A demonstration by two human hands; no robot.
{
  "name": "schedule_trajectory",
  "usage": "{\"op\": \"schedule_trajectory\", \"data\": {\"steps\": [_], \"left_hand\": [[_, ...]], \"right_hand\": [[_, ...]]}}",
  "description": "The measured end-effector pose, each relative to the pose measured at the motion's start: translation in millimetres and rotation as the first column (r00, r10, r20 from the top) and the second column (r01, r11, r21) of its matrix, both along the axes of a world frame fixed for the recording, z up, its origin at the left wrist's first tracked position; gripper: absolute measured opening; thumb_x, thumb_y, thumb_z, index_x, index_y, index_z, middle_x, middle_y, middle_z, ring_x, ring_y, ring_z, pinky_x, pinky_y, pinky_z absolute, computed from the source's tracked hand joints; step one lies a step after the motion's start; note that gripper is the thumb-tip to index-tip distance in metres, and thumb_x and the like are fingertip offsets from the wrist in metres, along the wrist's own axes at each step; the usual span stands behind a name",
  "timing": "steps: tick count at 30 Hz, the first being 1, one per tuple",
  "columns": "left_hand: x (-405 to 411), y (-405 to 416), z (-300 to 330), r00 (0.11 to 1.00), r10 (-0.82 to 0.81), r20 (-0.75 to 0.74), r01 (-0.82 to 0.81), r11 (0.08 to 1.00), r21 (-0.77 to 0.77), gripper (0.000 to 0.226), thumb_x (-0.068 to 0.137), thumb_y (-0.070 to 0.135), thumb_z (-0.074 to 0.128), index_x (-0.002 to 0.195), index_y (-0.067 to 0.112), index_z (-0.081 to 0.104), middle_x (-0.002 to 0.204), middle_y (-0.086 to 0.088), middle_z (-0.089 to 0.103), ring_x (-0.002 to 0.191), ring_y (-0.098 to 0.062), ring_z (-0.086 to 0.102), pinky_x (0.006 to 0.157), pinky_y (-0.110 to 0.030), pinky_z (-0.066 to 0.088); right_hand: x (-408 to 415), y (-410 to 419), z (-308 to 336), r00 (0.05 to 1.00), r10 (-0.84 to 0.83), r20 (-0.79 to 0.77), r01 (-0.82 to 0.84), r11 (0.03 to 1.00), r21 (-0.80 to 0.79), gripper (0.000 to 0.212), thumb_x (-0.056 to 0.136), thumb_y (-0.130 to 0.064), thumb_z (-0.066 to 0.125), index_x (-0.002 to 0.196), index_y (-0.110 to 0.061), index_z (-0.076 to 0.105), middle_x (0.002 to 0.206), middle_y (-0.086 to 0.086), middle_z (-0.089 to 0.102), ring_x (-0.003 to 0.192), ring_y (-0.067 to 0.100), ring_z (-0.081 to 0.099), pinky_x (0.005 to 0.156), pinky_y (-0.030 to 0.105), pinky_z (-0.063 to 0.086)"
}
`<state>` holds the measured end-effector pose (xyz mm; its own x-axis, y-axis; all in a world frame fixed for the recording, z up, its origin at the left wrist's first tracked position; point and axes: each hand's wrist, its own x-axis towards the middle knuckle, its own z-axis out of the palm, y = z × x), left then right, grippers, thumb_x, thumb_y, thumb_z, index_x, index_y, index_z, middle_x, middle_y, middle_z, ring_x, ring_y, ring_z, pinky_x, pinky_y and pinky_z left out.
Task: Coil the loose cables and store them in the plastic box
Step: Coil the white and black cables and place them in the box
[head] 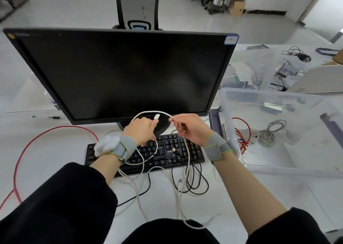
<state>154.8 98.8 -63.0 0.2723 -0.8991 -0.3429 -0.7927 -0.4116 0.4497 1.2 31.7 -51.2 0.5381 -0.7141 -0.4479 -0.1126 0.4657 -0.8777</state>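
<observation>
Both hands at frame centre over keyboard (144,151): left hand (141,130) pinches white cable (187,151) near its plug end, right hand (191,129) grips the loop's other side. Plastic box (278,167) right on table (55,151), holding coiled cables.

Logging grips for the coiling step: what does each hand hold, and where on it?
Both hold the white cable. The left hand pinches it by its plug end; the right hand grips it further along, a loop arching between them.

The monitor (120,72) blocks the way ahead; the plastic box (278,166) stands open-topped at right, bare bench (55,151) at left.
</observation>
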Motion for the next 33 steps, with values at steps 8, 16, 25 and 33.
{"op": "schedule_trajectory", "data": {"steps": [8, 16, 25, 33], "left_hand": [[1, 2, 17, 0.127, 0.169, -0.977, -0.495, 0.865, 0.085, 0.034, 0.102, 0.015, 0.028, 0.129, 0.006, 0.048, 0.098, -0.013, 0.070, 0.047, -0.006, 0.038, 0.039, -0.014, 0.028], [9, -3, 27, 0.018, 0.064, -0.998, -0.634, 0.773, 0.038, 0.039, 0.104, 0.032, 0.023, 0.078, 0.018, 0.047, 0.049, 0.007, 0.050, 0.065, -0.009, 0.053, 0.069, -0.026, 0.041], [28, -1, 64, -0.122, -0.047, -0.991, -0.450, 0.893, 0.013, 0.039, 0.102, 0.035, 0.027, 0.069, 0.019, 0.040, 0.042, 0.007, 0.025, 0.030, -0.004, 0.021, 0.036, -0.017, 0.014], [5, 3, 51, 0.875, -0.123, -0.468, 0.173, 0.983, 0.066, 0.053, 0.100, 0.043, 0.033, 0.060, 0.015, 0.053, 0.044, 0.005, 0.030, 0.038, -0.009, 0.028, 0.042, -0.020, 0.025]], "right_hand": [[10, 23, 4, 0.966, 0.149, -0.210, -0.185, 0.969, -0.163, 0.045, 0.097, -0.041, 0.046, 0.063, -0.011, 0.050, 0.045, -0.005, 0.034, 0.036, 0.008, 0.027, 0.037, 0.016, 0.023], [8, 34, -15, 0.941, 0.306, -0.147, -0.323, 0.939, -0.114, 0.046, 0.099, -0.042, 0.041, 0.069, -0.011, 0.056, 0.050, -0.005, 0.031, 0.040, 0.006, 0.025, 0.042, 0.017, 0.023], [0, 16, -26, 0.800, 0.223, -0.557, -0.420, 0.871, -0.255, 0.056, 0.089, -0.059, 0.046, 0.056, -0.014, 0.044, 0.046, -0.002, 0.037, 0.042, 0.011, 0.031, 0.058, 0.021, 0.037], [-8, -23, -5, 0.954, 0.059, -0.293, -0.079, 0.995, -0.056, 0.040, 0.095, -0.036, 0.052, 0.064, -0.014, 0.041, 0.044, -0.006, 0.026, 0.030, 0.005, 0.021, 0.034, 0.015, 0.017]]}}
